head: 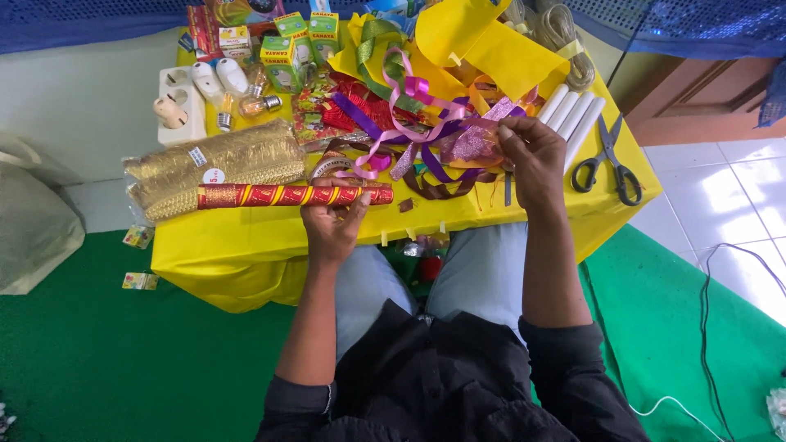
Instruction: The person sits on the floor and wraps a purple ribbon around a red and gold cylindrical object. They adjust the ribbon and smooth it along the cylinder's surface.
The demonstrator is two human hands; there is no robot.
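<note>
1. Left hand [332, 225] is wrapped around a red stick spiralled with gold ribbon [295, 195], holding it flat over the yellow table [246, 245]'s near edge.
2. Right hand [532, 160] pinches a glittery purple ribbon piece [473, 143] just above the ribbon pile [393, 115].
3. Black scissors [607, 160] and white candles [573, 115] sit to the right; a pack of gold trim [217, 164] lies behind the stick.
</note>
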